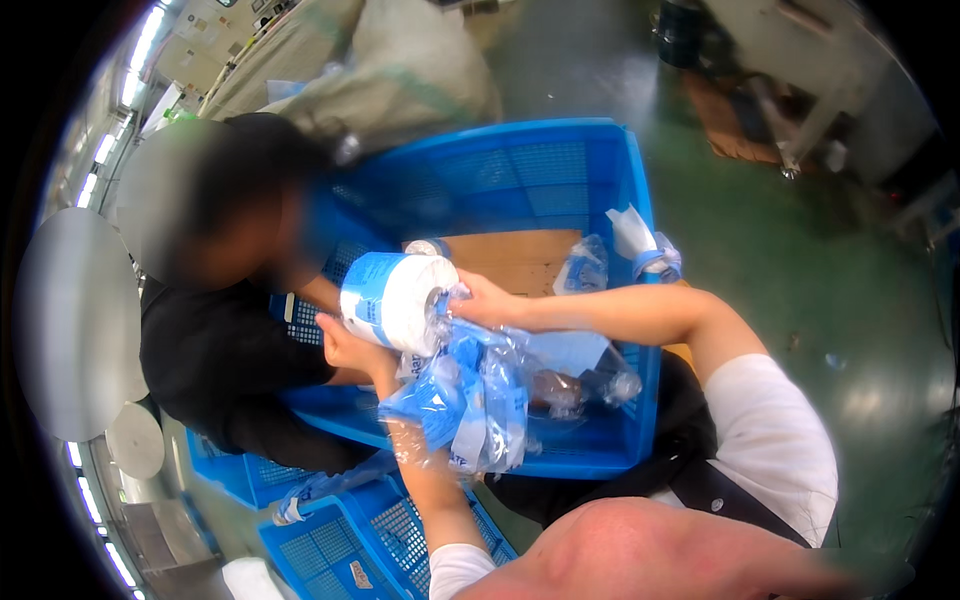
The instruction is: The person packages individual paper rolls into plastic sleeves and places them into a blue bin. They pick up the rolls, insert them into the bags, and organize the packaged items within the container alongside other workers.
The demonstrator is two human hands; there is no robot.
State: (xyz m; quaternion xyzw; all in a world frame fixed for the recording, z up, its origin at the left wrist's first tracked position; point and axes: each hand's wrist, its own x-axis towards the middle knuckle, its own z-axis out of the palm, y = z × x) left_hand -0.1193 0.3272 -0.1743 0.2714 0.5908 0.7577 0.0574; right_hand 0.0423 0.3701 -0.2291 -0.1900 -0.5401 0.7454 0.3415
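A thick white roll (pixel 412 302) with a blue-and-white printed wrapper is between my two hands, above a large blue crate. My left hand (pixel 355 347) is closed against its near left side, thumb up. My right hand (pixel 485 302) grips the right end of the roll, where clear film bunches at the core. Below it hangs crumpled clear-and-blue plastic wrapping (pixel 480 400), partly covering my left forearm. Inside the crate (pixel 540 465), a second, smaller white roll end (pixel 428 247) shows behind the held roll. A brown object (pixel 556 390) lies under clear plastic near the crate's front.
Another person in a black cap and dark shirt (pixel 215 370) crouches at the crate's left side. Brown cardboard (pixel 515 262) lines the crate. White-and-blue plastic (pixel 652 255) hangs over its right rim. Smaller blue crates (pixel 320 550) stand below, and large pale sacks (pixel 410 70) lie behind.
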